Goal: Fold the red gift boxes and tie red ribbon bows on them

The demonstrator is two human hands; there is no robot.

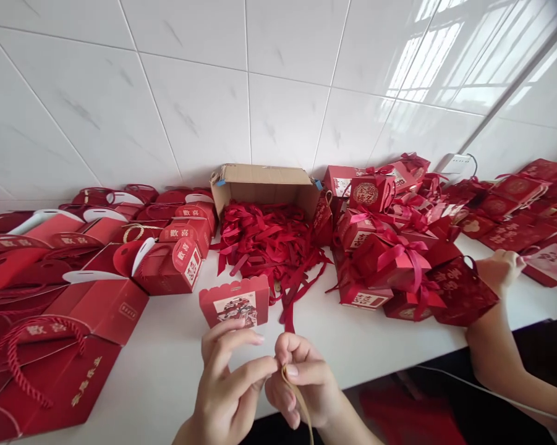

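A narrow gold ribbon (302,405) is pinched in my right hand (308,378), looped over at the fingertips, and its tail hangs down below. My left hand (234,386) meets it there, with index finger and thumb closed at the loop and the other fingers lifted. Just beyond my left fingers stands a small red gift box (234,303) with a scalloped top and a printed picture panel. My left fingertips overlap its lower edge in view; whether they touch it I cannot tell. Behind it, red ribbons (266,238) spill from a cardboard box (264,174).
Red handled boxes (88,303) crowd the left side. Finished-looking boxes with red bows (401,259) are piled right of the cardboard box. Another person's hand (501,269) rests at the far right near more red packets (514,191). A white power strip (453,162) is by the tiled wall.
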